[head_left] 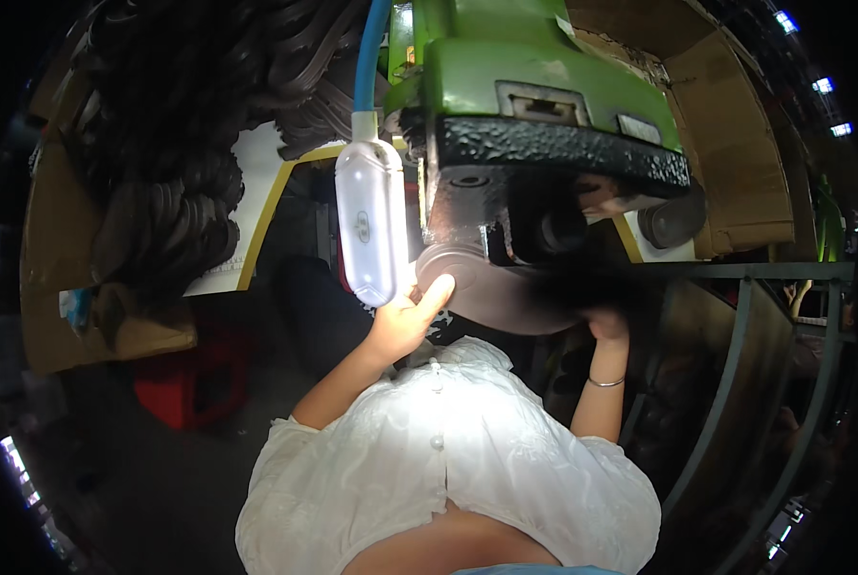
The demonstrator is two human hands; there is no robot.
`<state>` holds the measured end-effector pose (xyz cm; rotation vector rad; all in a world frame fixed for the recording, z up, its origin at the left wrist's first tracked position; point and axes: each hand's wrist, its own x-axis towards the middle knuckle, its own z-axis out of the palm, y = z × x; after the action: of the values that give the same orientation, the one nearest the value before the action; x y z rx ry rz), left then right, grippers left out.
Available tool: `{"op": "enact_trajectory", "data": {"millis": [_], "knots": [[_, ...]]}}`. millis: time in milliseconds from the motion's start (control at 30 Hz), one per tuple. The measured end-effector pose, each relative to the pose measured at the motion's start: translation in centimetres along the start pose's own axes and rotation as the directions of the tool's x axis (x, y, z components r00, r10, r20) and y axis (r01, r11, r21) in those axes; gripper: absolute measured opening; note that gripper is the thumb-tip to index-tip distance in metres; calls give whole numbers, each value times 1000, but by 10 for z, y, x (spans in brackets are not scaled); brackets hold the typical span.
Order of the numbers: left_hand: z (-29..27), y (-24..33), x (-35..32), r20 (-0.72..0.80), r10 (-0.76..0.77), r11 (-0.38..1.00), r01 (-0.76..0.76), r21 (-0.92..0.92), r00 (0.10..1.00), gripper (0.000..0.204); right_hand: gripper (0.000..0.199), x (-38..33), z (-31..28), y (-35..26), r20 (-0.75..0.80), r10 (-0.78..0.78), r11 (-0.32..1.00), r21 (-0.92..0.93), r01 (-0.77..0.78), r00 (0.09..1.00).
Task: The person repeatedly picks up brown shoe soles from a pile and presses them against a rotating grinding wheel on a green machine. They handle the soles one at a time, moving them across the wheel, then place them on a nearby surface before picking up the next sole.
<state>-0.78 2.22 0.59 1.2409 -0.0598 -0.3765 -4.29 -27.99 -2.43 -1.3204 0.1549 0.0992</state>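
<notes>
One dark sole [506, 297] lies level below the head of the green machine [534, 67], in front of the person's body; its left end shows layered edges, and whether it is a single piece cannot be told. The left hand [400, 326] grips this end, thumb on the upper face, the other fingers mostly hidden; its forearm angles inward from lower left. The right hand [607, 324] is at the sole's right end, forearm nearly vertical, with one bracelet [606, 382] at the wrist; its fingers are in shadow, so their grip cannot be told. One lit lamp [370, 225], hung on a blue tube [371, 57], carries a small oval mark. The machine bears one pale plate [638, 127], lettering not legible. Two cartons flank the counter [264, 163]: the left carton [60, 225] beside piled soles [165, 225], too many to count, the right carton [736, 144] beside a loose sole [676, 218]. One red stool [185, 388] stands lower left.
</notes>
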Motion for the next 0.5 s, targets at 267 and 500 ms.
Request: {"op": "enact_trajectory", "data": {"millis": [267,500], "knots": [[-33,0,-8,-133,83,993,-72,89,988,26,27,43,86,-34,-277,-308,911,190,366,910],[-92,3,-28,-294,132,985,-91,148,947,23,24,41,135,37,-281,-275,886,296,356,919]]}}
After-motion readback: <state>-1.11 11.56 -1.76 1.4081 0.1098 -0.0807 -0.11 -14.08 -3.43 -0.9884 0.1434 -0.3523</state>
